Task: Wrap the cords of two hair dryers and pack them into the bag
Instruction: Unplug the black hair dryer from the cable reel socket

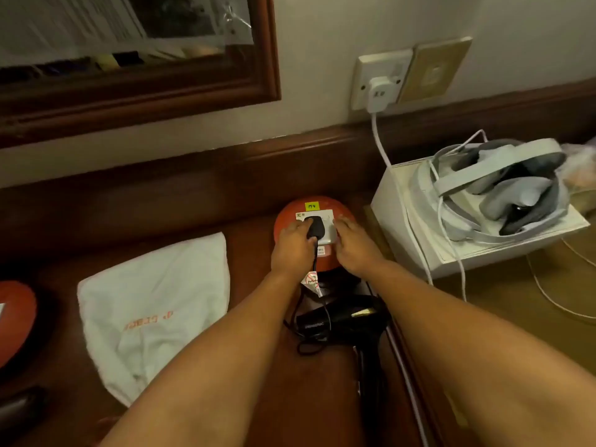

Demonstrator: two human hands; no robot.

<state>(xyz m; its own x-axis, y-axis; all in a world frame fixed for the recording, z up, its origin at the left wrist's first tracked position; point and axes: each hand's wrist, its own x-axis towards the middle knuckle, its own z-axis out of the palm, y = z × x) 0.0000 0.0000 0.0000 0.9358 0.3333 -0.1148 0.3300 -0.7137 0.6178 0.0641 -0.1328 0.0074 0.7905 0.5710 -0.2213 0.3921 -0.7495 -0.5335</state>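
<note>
The person is leaning over the dark wooden desktop (251,366) with both arms stretched toward a round orange-red socket housing (290,217) that is sitting near the back rail. The left hand (292,245) is curling its fingers round the black moulded plug (314,229), which is sitting in the white square socket plate (325,235) on top of that housing. The right hand (354,246) is lying on the plate's right side with fingers fairly straight, pressing rather than grasping; I take it that it is bracing the housing so the plug can be pulled without the whole thing lifting.

The thin black cord (315,259) is running down from the plug, past a white warning tag (311,282), to the black plastic hair dryer (338,321) lying on the desktop between the forearms, with loose loops of cord beside it. The white cloth drawstring bag (154,314) is lying flat to the left, close enough to reach once the cord is wound. A second orange-red housing (16,321) is showing at the left edge; whether the other dryer is there, I cannot tell.

On the right, a grey and white headset (503,188) is resting on a white cardboard box (403,221), its white cable (380,140) rising to a white adapter (380,90) in the wall socket.

The job looks to be barely starting: unplugging first, wrapping after.
</note>
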